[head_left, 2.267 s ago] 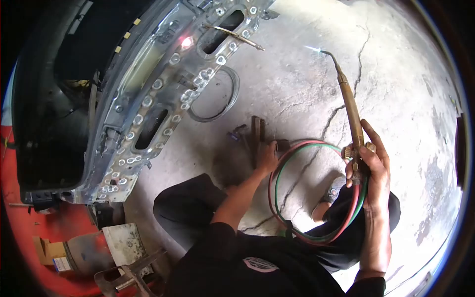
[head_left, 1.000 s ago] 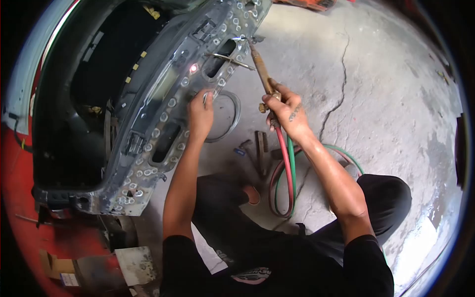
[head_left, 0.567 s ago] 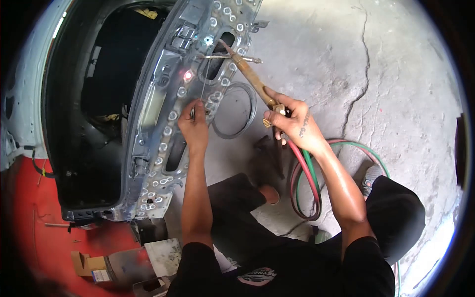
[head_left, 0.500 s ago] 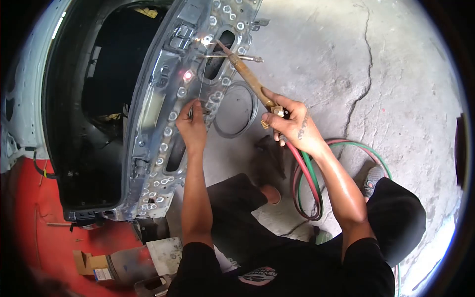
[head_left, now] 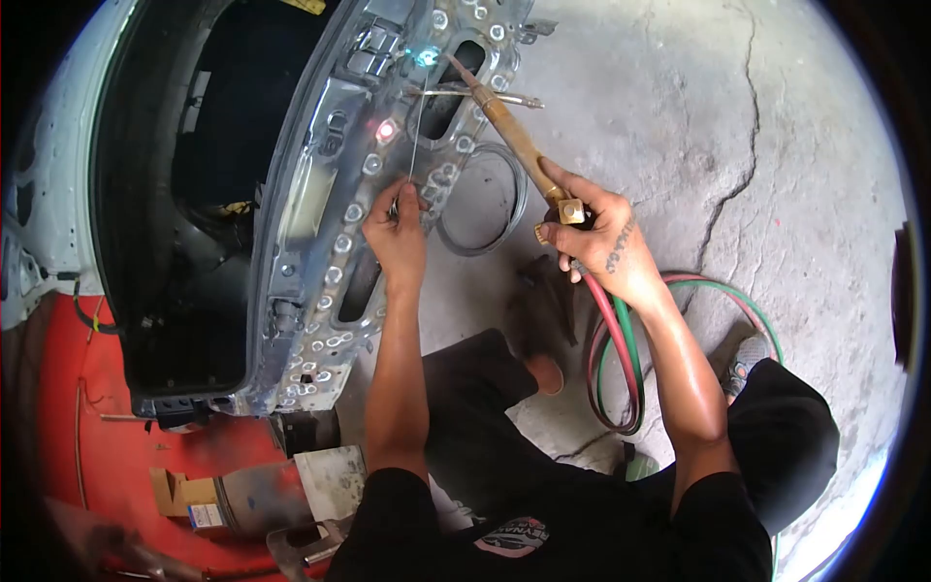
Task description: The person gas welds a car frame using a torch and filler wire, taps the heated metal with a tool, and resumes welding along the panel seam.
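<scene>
My right hand [head_left: 611, 242] is wrapped around the handle of a brass gas welding torch [head_left: 514, 136]. Its narrow tip points at a bright blue-green spot on a bare metal car body panel [head_left: 373, 165]. Between the fingers of my left hand [head_left: 398, 233], a thin welding wire [head_left: 418, 131] runs up toward that same spot. Below it, another small patch [head_left: 386, 130] on the panel glows pinkish red. A slim metal rod [head_left: 514, 98] lies across the panel's slot, passing under the torch. Rows of round weld marks cover the panel.
A coil of wire [head_left: 473, 252] hangs or lies beside the panel's edge. Red and green hoses [head_left: 621, 349] loop down from the torch to the cracked concrete floor [head_left: 659, 126]. At lower left are a cardboard box [head_left: 170, 493], a grey cylinder [head_left: 262, 500] and a red surface [head_left: 58, 388].
The view has shifted slightly, so panel and hands appear farther right and a little higher. Light at the torch tip has turned from white-orange sparks to blue-green. Both hands keep their holds.
</scene>
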Demonstrator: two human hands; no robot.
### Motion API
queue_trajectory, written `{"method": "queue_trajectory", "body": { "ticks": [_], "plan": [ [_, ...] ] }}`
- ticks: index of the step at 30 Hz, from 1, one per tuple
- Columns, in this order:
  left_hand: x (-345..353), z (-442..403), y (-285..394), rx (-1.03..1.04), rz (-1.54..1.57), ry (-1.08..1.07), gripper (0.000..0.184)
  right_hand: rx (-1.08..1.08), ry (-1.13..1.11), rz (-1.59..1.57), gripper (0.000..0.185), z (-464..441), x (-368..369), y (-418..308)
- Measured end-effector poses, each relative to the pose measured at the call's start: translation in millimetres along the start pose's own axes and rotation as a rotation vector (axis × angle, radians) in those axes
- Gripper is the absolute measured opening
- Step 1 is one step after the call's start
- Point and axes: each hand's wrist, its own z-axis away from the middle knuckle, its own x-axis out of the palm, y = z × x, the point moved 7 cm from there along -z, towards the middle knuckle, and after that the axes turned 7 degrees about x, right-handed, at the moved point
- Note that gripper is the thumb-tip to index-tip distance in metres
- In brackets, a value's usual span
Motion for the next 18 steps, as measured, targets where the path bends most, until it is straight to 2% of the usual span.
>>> {"method": "queue_trajectory", "body": {
  "ticks": [11, 18],
  "plan": [
    [3.8, -7.7, -18.4, -0.031, 0.062, -0.003, 0.021, -0.003, -0.025, -0.077, 0.072, -7.5, -7.0, 8.0],
    [10.4, -10.0, -7.2, -0.012, -0.003, -0.009, 0.021, 0.014, -0.031, -0.105, 0.072, -9.6, -7.3, 5.8]
  ]
}}
